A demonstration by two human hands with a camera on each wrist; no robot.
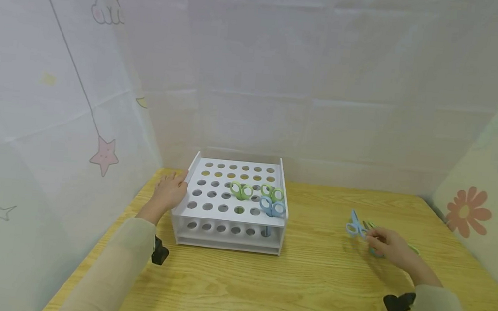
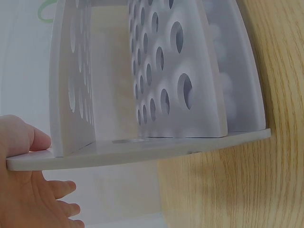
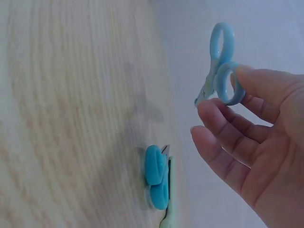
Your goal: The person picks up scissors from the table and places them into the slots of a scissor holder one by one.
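My left hand (image 1: 169, 191) holds the left side panel of a white rack (image 1: 227, 246) with rows of round holes. In the left wrist view, the thumb lies over the panel's edge and the fingers are on its outer face. Off to the right, my right hand (image 1: 392, 247) pinches light blue scissors (image 3: 214, 66) by one handle loop, raised over the table with the blades pointing away. Teal scissors (image 3: 154, 166) lie on the table below that hand, beside a pale green handle (image 3: 167, 221). Light blue scissors (image 1: 271, 212) stand in the rack's right column, handles up.
Green scissors (image 1: 241, 193) and another green pair (image 1: 272, 191) also stand in the rack. Partly behind my right hand, a green handle (image 1: 414, 249) shows on the wooden table (image 1: 237, 288). Pale printed sheets (image 1: 256, 77) hang around the table's back and sides.
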